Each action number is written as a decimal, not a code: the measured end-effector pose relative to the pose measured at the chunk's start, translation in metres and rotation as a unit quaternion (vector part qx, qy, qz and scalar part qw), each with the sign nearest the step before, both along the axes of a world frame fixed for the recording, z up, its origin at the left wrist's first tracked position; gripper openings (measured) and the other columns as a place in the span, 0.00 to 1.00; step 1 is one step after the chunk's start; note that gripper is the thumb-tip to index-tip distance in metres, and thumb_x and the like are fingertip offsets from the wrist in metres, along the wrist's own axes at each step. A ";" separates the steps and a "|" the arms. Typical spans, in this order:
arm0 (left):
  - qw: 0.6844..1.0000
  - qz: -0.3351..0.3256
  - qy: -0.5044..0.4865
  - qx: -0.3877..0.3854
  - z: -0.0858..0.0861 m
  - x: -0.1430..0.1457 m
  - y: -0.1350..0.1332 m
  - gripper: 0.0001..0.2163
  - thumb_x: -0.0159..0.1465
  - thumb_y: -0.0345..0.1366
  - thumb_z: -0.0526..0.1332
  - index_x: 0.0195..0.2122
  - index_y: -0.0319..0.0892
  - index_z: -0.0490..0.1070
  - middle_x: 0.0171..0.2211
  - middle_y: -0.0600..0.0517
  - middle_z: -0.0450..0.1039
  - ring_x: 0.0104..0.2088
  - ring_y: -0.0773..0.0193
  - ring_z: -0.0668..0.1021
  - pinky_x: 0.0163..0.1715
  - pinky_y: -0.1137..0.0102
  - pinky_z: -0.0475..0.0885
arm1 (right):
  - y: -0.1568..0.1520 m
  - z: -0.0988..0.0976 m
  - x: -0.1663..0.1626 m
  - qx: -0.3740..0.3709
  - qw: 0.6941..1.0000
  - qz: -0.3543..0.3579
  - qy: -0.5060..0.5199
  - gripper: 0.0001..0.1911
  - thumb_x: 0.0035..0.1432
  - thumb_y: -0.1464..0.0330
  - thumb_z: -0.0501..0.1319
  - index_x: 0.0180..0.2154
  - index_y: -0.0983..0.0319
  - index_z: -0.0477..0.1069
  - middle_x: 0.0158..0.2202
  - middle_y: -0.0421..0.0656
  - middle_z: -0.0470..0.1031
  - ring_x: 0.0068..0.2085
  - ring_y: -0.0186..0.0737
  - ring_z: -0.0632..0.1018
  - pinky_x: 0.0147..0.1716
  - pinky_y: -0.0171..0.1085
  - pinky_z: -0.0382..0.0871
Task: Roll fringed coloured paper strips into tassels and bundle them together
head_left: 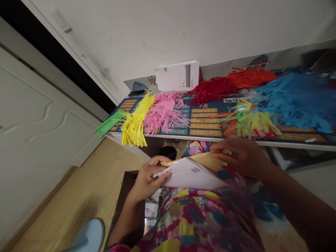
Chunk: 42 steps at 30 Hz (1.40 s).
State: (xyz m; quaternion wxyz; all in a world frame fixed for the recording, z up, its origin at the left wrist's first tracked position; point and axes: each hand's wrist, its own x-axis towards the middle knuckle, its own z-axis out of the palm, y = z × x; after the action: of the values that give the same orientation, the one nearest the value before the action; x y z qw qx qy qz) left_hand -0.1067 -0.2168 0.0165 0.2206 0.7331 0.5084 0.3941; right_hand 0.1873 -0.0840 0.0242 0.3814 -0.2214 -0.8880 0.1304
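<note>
Paper packet sits over the lap, below the table, pinched by left hand and right hand; fringed yellow paper, pink paper and blue paper lie on the table

Yellow fringe, pink fringe — blue fringe

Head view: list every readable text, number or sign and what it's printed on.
"=36" and "5x9=45": orange and blue boxes on the table mat.
"5x8=40": the row above, blurred, likely reading.
Other mat rows: too blurred.
Characters on the sign at the back: unreadable.
White package: barcode and small print, unreadable.
Grey mark on the white sheet held by left hand and right hand: illegible.
</note>
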 end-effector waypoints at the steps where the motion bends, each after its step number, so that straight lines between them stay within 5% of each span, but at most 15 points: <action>1: 1.000 0.001 -0.001 -0.003 0.000 0.000 0.001 0.06 0.64 0.29 0.64 0.36 0.42 0.82 0.42 0.46 0.77 0.42 0.62 0.79 0.41 0.71 0.74 | 0.001 -0.001 0.000 0.018 1.000 0.010 -0.003 0.10 0.67 0.63 0.58 0.37 0.57 0.78 0.31 0.39 0.82 0.32 0.38 0.81 0.31 0.37 0.70; 15: 0.996 0.022 -0.055 -0.062 -0.007 0.004 0.008 0.06 0.64 0.34 0.65 0.33 0.42 0.81 0.39 0.47 0.77 0.38 0.63 0.78 0.38 0.70 0.72 | 0.002 -0.010 0.011 0.308 0.949 -0.013 -0.068 0.12 0.68 0.72 0.56 0.43 0.55 0.77 0.42 0.38 0.83 0.40 0.34 0.81 0.34 0.39 0.64; 24: 0.994 0.041 -0.061 -0.083 -0.011 0.005 0.010 0.10 0.65 0.39 0.64 0.30 0.40 0.81 0.38 0.46 0.77 0.37 0.62 0.78 0.38 0.68 0.72 | 0.005 -0.022 0.008 0.250 0.968 0.001 -0.026 0.09 0.68 0.72 0.56 0.42 0.55 0.75 0.40 0.39 0.83 0.40 0.37 0.80 0.41 0.40 0.66; 29: 0.994 0.037 -0.061 -0.082 -0.008 0.006 0.010 0.11 0.65 0.41 0.65 0.30 0.40 0.81 0.38 0.45 0.78 0.36 0.62 0.78 0.38 0.68 0.73 | 0.007 -0.024 0.000 0.174 0.982 -0.069 0.009 0.10 0.65 0.65 0.62 0.46 0.59 0.74 0.39 0.45 0.81 0.40 0.43 0.80 0.39 0.43 0.66; 33: 0.993 0.038 -0.069 -0.083 -0.008 0.006 0.010 0.11 0.64 0.41 0.65 0.31 0.41 0.81 0.38 0.45 0.78 0.37 0.62 0.78 0.38 0.68 0.73 | 0.007 -0.020 0.001 0.151 0.988 -0.028 -0.028 0.09 0.68 0.67 0.58 0.39 0.55 0.78 0.37 0.40 0.83 0.37 0.40 0.81 0.38 0.44 0.63; 42: 0.992 0.034 -0.081 -0.087 -0.011 0.007 0.011 0.10 0.64 0.41 0.66 0.31 0.41 0.81 0.39 0.46 0.78 0.37 0.63 0.78 0.38 0.69 0.72 | 0.000 -0.024 0.010 0.254 0.966 -0.034 -0.036 0.13 0.67 0.74 0.57 0.45 0.52 0.75 0.41 0.35 0.84 0.39 0.37 0.82 0.41 0.43 0.61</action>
State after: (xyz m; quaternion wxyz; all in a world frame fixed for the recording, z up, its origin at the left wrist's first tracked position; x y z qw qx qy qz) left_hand -0.1001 -0.2060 0.0058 0.3104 0.6591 0.5460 0.4136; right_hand 0.1973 -0.0843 0.0002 0.3975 -0.1516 -0.8970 -0.1201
